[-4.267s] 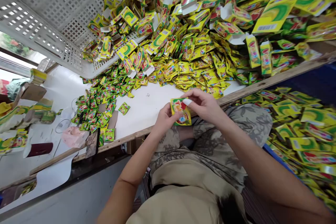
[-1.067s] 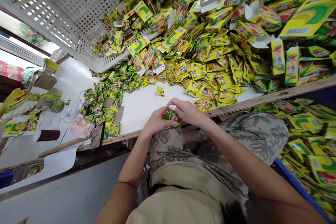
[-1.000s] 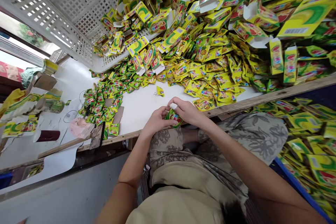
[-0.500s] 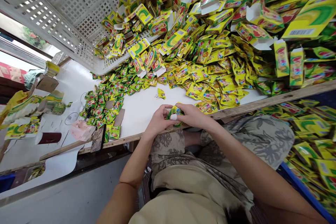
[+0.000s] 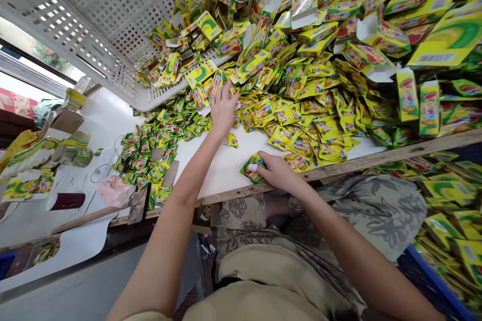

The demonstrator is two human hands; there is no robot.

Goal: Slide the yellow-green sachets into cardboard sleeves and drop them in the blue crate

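My left hand [image 5: 223,110] is stretched forward over the pile, its fingers curled around a small yellow-and-red box [image 5: 232,91] with a white open flap. Most of that box is hidden under the hand. Near the table's front edge, my right hand [image 5: 276,170] pinches green sachets [image 5: 251,169] between thumb and fingers; how many are stacked there I cannot tell. Between the hands, a single yellow sachet [image 5: 232,140] lies on the white tabletop [image 5: 211,165]. Another small box [image 5: 217,80] leans just beyond my left fingers.
A white plastic crate [image 5: 94,20] lies tipped at the back left, with small boxes spilling out. Yellow sachets [image 5: 289,115] heap at centre right, green sachets [image 5: 150,150] at left. A wooden strip [image 5: 395,153] edges the table. Lower right, a blue bin [image 5: 440,281] holds yellow packs.
My left hand has left the green sachets and moved forward to the small boxes. My right hand keeps the sachets at nearly the same place.
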